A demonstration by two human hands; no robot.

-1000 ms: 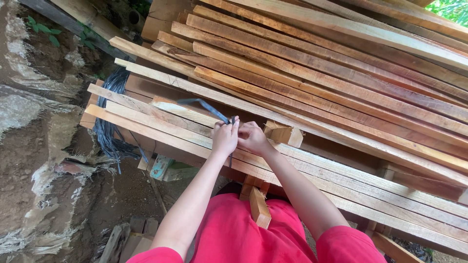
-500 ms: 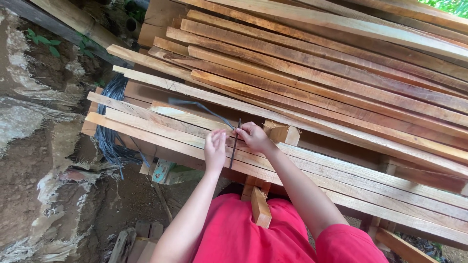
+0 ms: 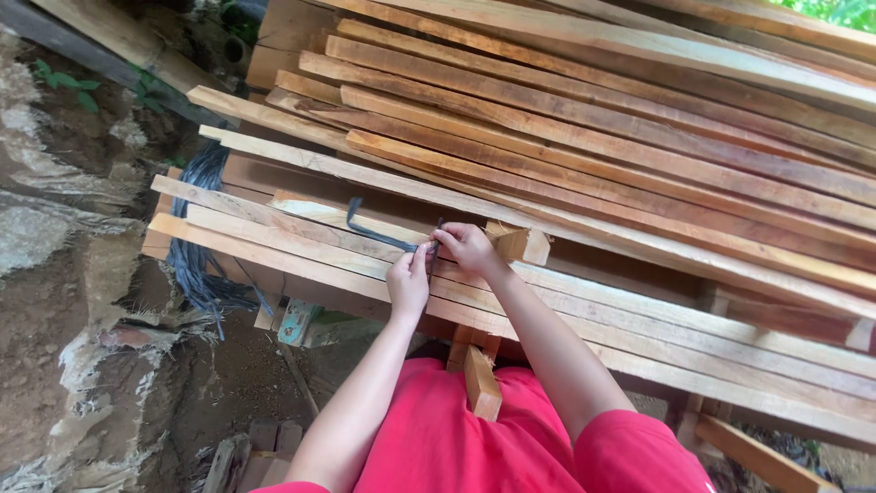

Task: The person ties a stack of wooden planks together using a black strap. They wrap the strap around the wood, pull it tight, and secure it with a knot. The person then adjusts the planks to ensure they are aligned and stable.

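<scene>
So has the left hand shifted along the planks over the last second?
Yes. The left hand has dropped toward the person, away from the small wood block; earlier it sat level beside the right hand.

Both bare arms reach forward from red sleeves. The left hand (image 3: 408, 278) and right hand (image 3: 465, 248) meet almost touching, fingers curled shut, pinching a thin dark strap (image 3: 376, 235).

Your hands meet over the near planks (image 3: 301, 245), whose tops lie bare to the left. The small wood block (image 3: 522, 245) sits just right of your right hand (image 3: 465, 248). Behind, the stacked boards (image 3: 593, 119) rise and close off the far side.
</scene>
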